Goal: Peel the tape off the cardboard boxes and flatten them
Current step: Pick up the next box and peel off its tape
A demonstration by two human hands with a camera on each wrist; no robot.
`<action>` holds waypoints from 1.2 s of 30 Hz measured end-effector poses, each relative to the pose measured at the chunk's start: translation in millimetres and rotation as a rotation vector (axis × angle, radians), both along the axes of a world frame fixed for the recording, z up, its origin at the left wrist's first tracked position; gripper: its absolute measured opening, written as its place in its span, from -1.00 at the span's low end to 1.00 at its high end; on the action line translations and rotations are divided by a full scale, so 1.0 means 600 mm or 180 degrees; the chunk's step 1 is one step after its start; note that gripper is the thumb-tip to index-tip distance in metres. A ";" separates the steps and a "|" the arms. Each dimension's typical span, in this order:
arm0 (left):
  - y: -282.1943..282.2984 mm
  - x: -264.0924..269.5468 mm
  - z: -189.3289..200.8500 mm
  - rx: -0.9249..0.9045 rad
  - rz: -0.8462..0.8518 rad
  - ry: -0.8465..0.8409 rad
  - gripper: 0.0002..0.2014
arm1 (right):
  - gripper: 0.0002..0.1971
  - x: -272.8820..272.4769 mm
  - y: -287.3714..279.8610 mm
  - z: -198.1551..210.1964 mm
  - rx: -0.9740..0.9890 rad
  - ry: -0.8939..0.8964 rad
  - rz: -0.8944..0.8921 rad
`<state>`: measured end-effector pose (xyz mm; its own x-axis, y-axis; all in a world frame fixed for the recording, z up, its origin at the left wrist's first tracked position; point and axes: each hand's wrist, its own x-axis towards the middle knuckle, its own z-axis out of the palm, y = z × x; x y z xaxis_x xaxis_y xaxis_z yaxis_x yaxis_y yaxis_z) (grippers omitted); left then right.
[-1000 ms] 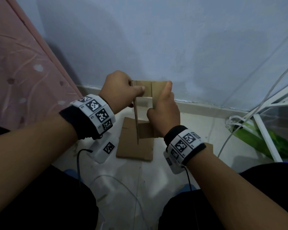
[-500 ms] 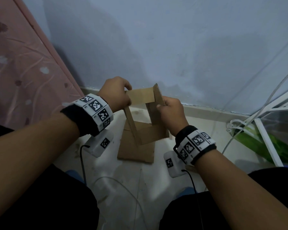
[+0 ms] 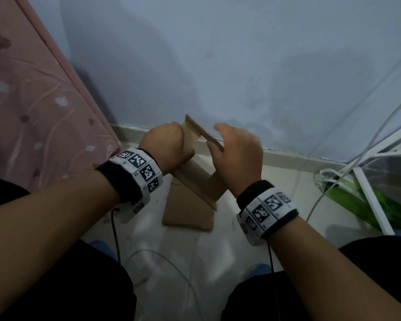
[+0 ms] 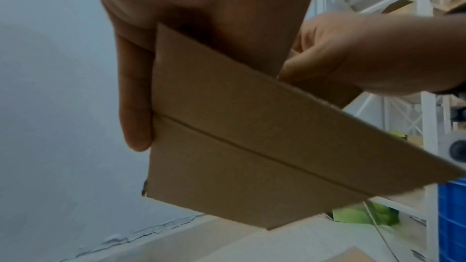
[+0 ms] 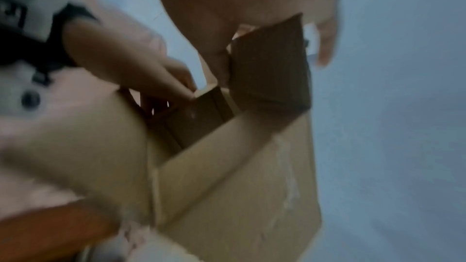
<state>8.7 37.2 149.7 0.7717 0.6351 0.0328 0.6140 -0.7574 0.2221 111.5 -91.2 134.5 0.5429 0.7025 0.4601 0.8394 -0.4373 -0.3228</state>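
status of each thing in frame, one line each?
cardboard box: held off the floor by both hands, tilted, flaps open, partly collapsed.
flattened cardboard: lying flat on the floor under the held box.
left hand: grips the box's upper left edge.
right hand: thumb and fingers pinch the box's top right panel.

No words, brand names or numbers can be read anywhere in these views. The only signs are black-and-white square code markers printed on the left wristband (image 3: 141, 168) and the right wristband (image 3: 269, 209); they carry patterns, not letters. The cardboard box (image 4: 234, 146) held between the hands shows plain brown faces with no print.
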 end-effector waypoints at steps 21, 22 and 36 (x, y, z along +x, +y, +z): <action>0.022 0.019 0.033 -0.4523 0.1230 -0.3349 -0.72 | -0.48 0.014 0.008 -0.022 0.0557 0.0955 0.0488; 0.020 0.016 0.031 -0.4972 0.1110 -0.3532 -0.61 | -0.49 0.010 0.010 -0.021 0.0508 0.0840 0.0533; 0.042 0.018 0.025 -0.3006 0.1058 -0.2437 -0.69 | -0.30 -0.026 0.007 -0.105 0.0259 0.1675 -0.0194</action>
